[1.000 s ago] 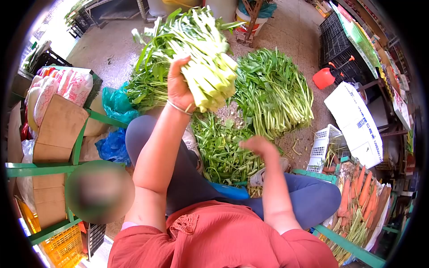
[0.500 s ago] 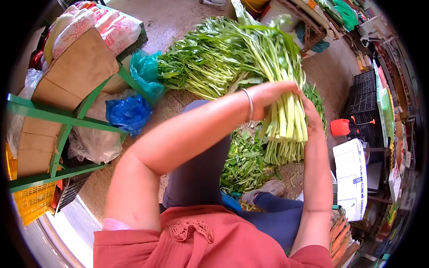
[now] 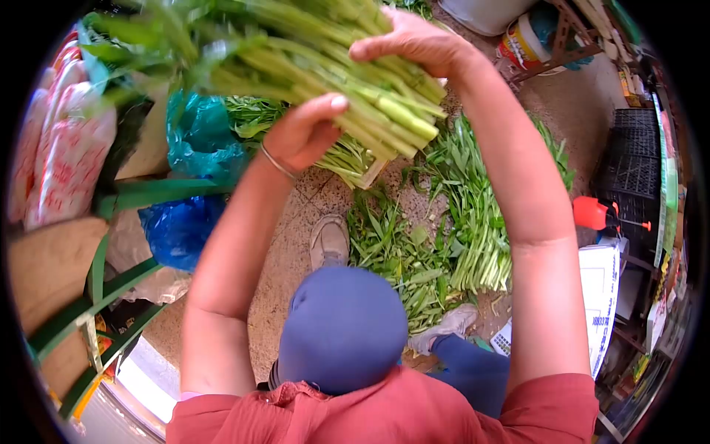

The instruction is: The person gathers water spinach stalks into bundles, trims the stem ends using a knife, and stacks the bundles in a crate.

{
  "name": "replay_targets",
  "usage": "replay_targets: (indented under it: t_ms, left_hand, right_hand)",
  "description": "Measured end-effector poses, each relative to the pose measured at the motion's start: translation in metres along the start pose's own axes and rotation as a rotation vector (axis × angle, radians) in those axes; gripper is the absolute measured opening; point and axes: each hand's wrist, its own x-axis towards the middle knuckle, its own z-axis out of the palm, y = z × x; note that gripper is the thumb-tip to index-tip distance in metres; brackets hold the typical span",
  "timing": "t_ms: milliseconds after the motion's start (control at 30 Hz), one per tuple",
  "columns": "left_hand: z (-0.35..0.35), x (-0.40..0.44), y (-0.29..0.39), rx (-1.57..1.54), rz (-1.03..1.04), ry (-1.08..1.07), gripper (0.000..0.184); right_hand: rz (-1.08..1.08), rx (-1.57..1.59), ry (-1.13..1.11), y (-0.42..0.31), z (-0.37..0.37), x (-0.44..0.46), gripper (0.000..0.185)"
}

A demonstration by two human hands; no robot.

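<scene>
The left hand [image 3: 302,137] and right hand [image 3: 423,43], fingers half-curled, clasp long-stemmed leafy greens [image 3: 303,70] at eleven o'clock from opposite sides, presumably keeping them bunched.

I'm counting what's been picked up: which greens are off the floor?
The bunch held up between the left hand and the right hand; the other greens lie below, on the floor.

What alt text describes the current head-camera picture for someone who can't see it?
A person's left hand and right hand hold up a bunch of leafy greens, stem ends toward the lower right. More greens lie below on the floor, with a blue bag at left and a red bottle at right.
</scene>
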Motion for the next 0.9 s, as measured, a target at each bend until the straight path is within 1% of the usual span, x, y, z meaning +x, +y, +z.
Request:
replay_targets:
  t_ms: [33,67,100,133,167,200,233,300,333,367,400,433,467,500,533,567,600,633,667,700,733,767,800,833,867,900]
  left_hand:
    - [-0.02,0.002,-0.02,-0.091,0.012,0.049,0.037]
    - [-0.049,0.003,-0.047,-0.191,-0.069,0.202,0.036]
    - [-0.074,0.002,-0.074,-0.294,-0.153,0.357,0.035]
    - [-0.082,0.003,-0.092,-0.283,-0.264,0.573,0.033]
    - [-0.087,0.004,-0.105,-0.266,-0.371,0.785,0.03]
    - [-0.093,0.003,-0.113,-0.291,-0.326,0.657,0.029]
    - [-0.096,0.003,-0.112,-0.302,-0.36,0.697,0.03]
    - [-0.09,0.007,-0.106,-0.284,-0.36,0.644,0.033]
    - [-0.083,0.007,-0.103,-0.28,-0.35,0.654,0.033]
    - [-0.074,0.009,-0.099,-0.119,-0.391,0.832,0.033]
    - [-0.067,0.008,-0.095,0.045,-0.425,1.009,0.034]
    - [-0.063,0.0,-0.097,0.078,-0.306,1.003,0.03]
    - [-0.059,-0.007,-0.095,0.104,-0.212,1.002,0.028]
    - [-0.058,-0.012,-0.093,0.13,-0.12,0.997,0.026]
    - [-0.061,-0.016,-0.09,0.137,-0.117,1.004,0.026]
    - [-0.066,-0.023,-0.088,0.149,-0.072,1.059,0.044]
    - [-0.072,-0.029,-0.087,0.16,-0.026,1.11,0.062]
    - [-0.082,-0.033,-0.088,0.302,-0.095,1.213,0.088]
    - [-0.09,-0.037,-0.093,0.256,0.012,1.19,0.092]
    - [-0.097,-0.037,-0.096,0.209,0.123,1.162,0.096]
    - [-0.098,-0.035,-0.097,0.231,0.214,1.15,0.1]
    - [-0.112,-0.035,-0.103,0.173,0.186,1.166,0.093]
    - [-0.112,-0.032,-0.098,0.082,0.125,1.151,0.089]
    - [-0.112,-0.028,-0.094,-0.009,0.058,1.135,0.086]
    - [-0.127,-0.017,-0.097,0.042,0.135,1.017,0.079]
    - [-0.131,-0.005,-0.091,-0.025,0.014,1.025,0.07]
  right_hand:
    - [0.004,-0.139,0.069,0.043,-0.012,0.023,0.091]
    - [0.199,-0.13,0.018,0.059,-0.01,0.028,0.099]
    - [0.282,-0.152,0.048,0.098,-0.011,0.038,0.104]
    - [0.397,-0.17,0.03,0.15,-0.018,0.054,0.109]
    - [0.481,-0.441,0.265,0.179,-0.012,0.054,0.104]
    - [0.436,-0.387,0.261,0.186,-0.013,0.052,0.102]
    - [0.396,-0.328,0.251,0.19,-0.012,0.048,0.1]
    - [0.337,-0.283,0.407,0.191,-0.006,0.039,0.097]
    - [0.341,-0.182,0.281,0.179,-0.009,0.035,0.097]
    - [0.324,-0.184,0.277,0.183,-0.009,0.036,0.097]
    - [0.259,-0.318,0.372,0.184,-0.004,0.038,0.097]
    - [0.196,-0.445,0.468,0.185,0.0,0.041,0.096]
    - [0.253,-0.567,0.49,0.186,0.002,0.038,0.097]
    - [0.241,-0.56,0.487,0.176,0.009,0.035,0.097]
    - [0.203,-0.604,0.574,0.169,0.017,0.03,0.099]
    - [0.17,-0.649,0.66,0.165,0.028,0.021,0.102]
    - [0.169,-0.647,0.659,0.162,0.044,0.01,0.102]
    - [0.111,-0.835,0.704,0.158,0.065,-0.001,0.102]
    - [0.054,-1.025,0.749,0.155,0.085,-0.014,0.103]
    - [-0.025,-1.014,0.712,0.164,0.102,-0.023,0.105]
    - [0.007,-1.047,0.645,0.17,0.117,-0.029,0.106]
    - [0.047,-1.077,0.576,0.177,0.129,-0.031,0.107]
    - [0.059,-1.079,0.591,0.187,0.135,-0.027,0.107]
    - [0.093,-1.144,0.549,0.196,0.139,-0.022,0.107]
    - [0.128,-1.209,0.504,0.205,0.137,-0.02,0.107]
    - [0.144,-1.212,0.512,0.209,0.128,-0.017,0.107]
